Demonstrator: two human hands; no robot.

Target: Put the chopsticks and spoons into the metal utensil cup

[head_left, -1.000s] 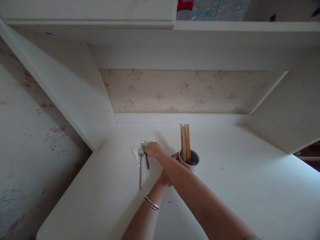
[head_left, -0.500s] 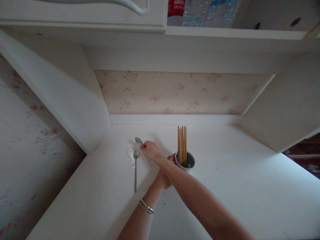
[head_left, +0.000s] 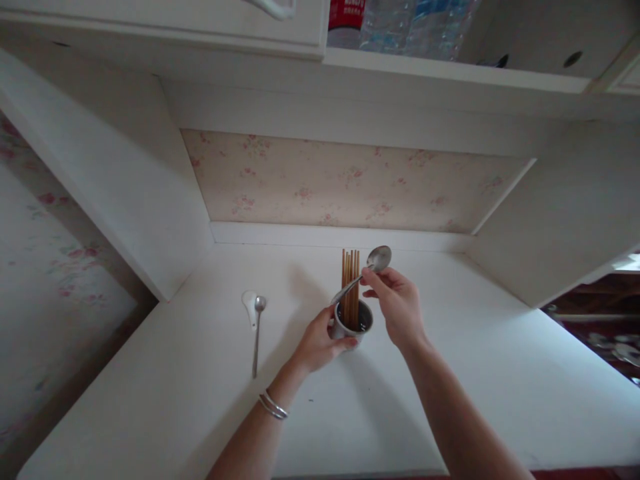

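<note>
My left hand point(head_left: 320, 341) is wrapped round the near left side of a grey metal cup point(head_left: 369, 321). Several wooden chopsticks point(head_left: 351, 293) stand upright inside the cup. Above its right side, my right hand point(head_left: 397, 300) pinches a metal spoon point(head_left: 380, 257) near the bowl. The spoon is tilted, with its bowl up to the right and its handle slanting down left across the chopsticks toward the cup's rim. Whether the handle's tip is inside the rim I cannot tell.
On the white tabletop point(head_left: 200, 373) at the left lie a white spoon point(head_left: 249, 305) and a long-handled metal spoon point(head_left: 257, 337), its bowl overlapping the white one. A shelf with plastic bottles point(head_left: 390, 27) overhangs the back. Side panels point(head_left: 560, 220) bound the nook.
My right hand has lifted the metal spoon off the table at the left and carried it right, above the cup. My arms are no longer crossed; the left hand stays on the cup.
</note>
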